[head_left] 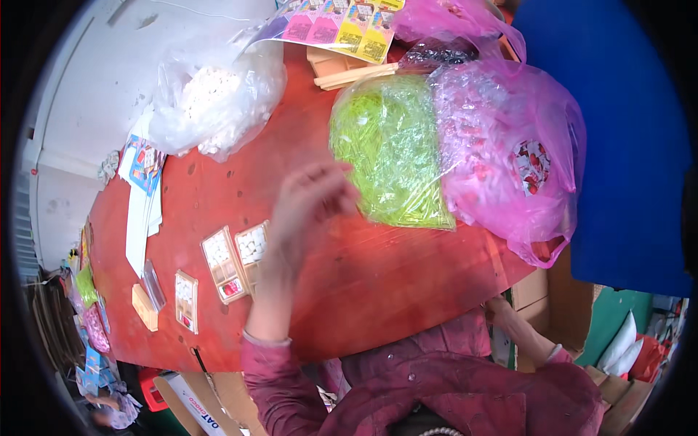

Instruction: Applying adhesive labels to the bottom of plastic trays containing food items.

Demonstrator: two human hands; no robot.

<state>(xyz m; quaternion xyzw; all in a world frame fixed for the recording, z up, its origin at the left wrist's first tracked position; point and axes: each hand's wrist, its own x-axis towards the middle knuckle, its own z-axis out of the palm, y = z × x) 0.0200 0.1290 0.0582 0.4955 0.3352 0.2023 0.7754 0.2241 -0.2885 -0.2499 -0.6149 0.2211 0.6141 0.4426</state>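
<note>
My left hand (313,195) is raised over the middle of the red table, smeared by motion. Its fingers point toward a clear bag of lime-green shreds (392,156), and whether it holds anything does not show. Beside my left forearm lie two small beige compartment trays, one (225,265) with white pieces and a red one in it, the other (251,245) partly covered by my wrist. A similar filled tray (187,301) lies farther left. Down at the table's right front edge is my right hand (499,311), above an open cardboard box (567,305); its fingers are hidden.
A pink bag of red-and-white wrapped pieces (509,145) stands right of the green shreds. Far left on the red table (378,283) are a clear bag of white pieces (211,98), printed cards (142,171) and stacked beige trays (145,307). Printed sheets (338,25) cover trays behind.
</note>
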